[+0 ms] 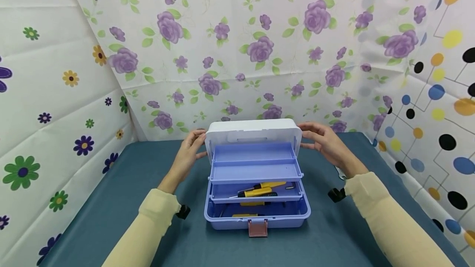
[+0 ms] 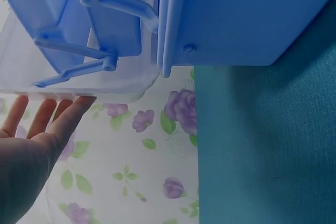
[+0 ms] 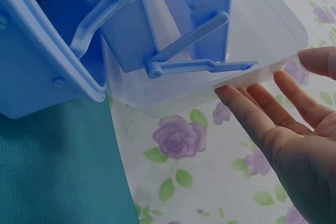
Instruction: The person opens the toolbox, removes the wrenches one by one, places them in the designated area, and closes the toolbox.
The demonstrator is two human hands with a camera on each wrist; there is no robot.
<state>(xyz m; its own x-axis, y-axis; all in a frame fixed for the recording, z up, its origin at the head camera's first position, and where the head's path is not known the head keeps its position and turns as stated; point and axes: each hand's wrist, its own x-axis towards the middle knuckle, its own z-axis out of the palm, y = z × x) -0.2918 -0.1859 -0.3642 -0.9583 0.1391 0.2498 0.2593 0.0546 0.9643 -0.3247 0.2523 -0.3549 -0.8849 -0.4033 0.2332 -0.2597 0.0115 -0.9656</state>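
A blue toolbox point(image 1: 222, 223) stands on the table with its translucent white lid point(image 1: 256, 125) raised and its trays fanned out in steps. The upper tray point(image 1: 256, 173) has nothing in it. In the lower tray lie yellow-and-black screwdrivers point(image 1: 257, 192), and more yellow-handled tools point(image 1: 245, 215) show in the bottom. My left hand point(image 1: 186, 155) touches the lid's left side, its extended fingers point(image 2: 68, 116) right at the edge. On the opposite side, my right hand point(image 1: 326, 143) rests extended fingers point(image 3: 244, 111) along the lid's edge, thumb near a corner.
A brownish latch point(image 1: 257, 229) hangs down at the box's front. Partly hidden behind the right wrist, a small metal tool point(image 1: 339, 173) lies on the dark teal tabletop point(image 1: 148, 164). Patterned cloth point(image 1: 222, 52) walls in the back and sides.
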